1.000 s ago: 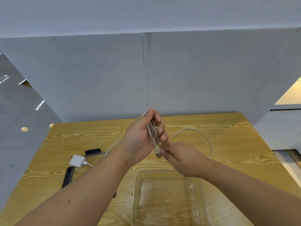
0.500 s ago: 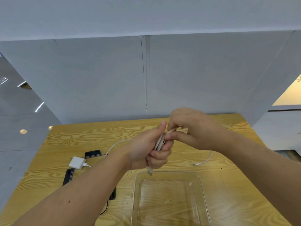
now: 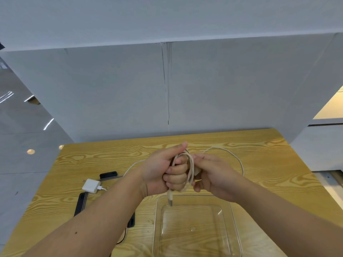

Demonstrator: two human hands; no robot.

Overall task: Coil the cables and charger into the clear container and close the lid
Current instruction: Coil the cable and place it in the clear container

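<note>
Above the wooden worktop point(image 3: 259, 164), the left hand point(image 3: 163, 173) is fisted around loops of a white USB cable point(image 3: 190, 169), its plug dangling over the empty clear container point(image 3: 235, 229). The right hand point(image 3: 213, 175) pinches the coil beside it. A white charger point(image 3: 91, 185) lies at left.

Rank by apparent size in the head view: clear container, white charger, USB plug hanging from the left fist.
1. Clear container: largest by far, though also nearest the camera.
2. White charger: much smaller, lying farther back on the table.
3. USB plug: smallest, dangling below the left hand.
</note>
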